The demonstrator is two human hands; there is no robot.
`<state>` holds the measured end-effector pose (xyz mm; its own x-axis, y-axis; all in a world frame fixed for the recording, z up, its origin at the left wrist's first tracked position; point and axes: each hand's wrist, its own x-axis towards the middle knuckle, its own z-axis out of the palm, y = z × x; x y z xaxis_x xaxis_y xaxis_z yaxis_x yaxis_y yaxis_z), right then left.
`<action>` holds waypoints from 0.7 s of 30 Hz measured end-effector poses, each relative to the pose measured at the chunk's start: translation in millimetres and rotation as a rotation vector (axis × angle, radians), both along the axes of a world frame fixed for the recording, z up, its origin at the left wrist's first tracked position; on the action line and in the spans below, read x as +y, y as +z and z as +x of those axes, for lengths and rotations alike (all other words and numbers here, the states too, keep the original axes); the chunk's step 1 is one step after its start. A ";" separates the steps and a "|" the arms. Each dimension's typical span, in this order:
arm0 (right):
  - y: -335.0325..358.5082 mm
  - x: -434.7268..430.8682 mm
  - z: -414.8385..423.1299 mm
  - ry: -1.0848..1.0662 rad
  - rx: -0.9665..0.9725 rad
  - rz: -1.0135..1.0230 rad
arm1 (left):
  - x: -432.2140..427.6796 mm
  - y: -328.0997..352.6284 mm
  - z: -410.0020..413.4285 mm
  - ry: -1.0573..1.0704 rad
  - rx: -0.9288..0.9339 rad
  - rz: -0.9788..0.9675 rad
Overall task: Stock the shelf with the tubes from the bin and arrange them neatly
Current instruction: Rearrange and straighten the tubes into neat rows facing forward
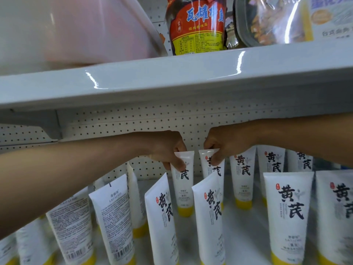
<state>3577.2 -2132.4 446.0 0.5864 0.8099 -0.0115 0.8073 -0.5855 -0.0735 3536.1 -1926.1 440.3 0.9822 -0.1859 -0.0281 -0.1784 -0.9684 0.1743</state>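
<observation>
Both arms reach under the upper shelf (172, 81). The left hand (168, 150) pinches one upright tube (182, 180) by its crimped top; the right hand (219, 148) pinches its neighbour (207, 165), both in the back row.

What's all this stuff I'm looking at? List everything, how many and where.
Tubes: roughly fourteen, white with yellow caps, standing cap-down on the lower shelf.
Upper shelf: one, pale grey, across the middle.
Pegboard: one, white, behind the tubes.
Jar: one, red and yellow label, on the upper shelf.
Clear bag: one, food inside, right of the jar.
Pack: one, pale blue and white, top right.
Bin: one, pinkish, blurred, upper left.
Left hand: one, grips the left-held tube's top.
Right hand: one, pinches the right-held tube's top.
</observation>
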 end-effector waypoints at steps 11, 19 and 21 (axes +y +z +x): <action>-1.7 1.2 3.7 -0.027 0.032 -0.010 | -11.8 -3.8 1.5 -0.081 0.009 -0.110; -0.9 2.2 0.7 -0.040 0.032 -0.026 | -9.0 -4.3 2.4 -0.118 0.022 -0.121; -0.3 1.8 -0.8 -0.040 0.042 -0.027 | -10.3 -4.2 3.0 -0.122 0.027 -0.119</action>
<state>3576.4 -2130.6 445.7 0.6166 0.7851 -0.0583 0.7800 -0.6192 -0.0900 3539.1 -1936.4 436.0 0.9513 -0.3071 -0.0249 -0.2868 -0.9122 0.2927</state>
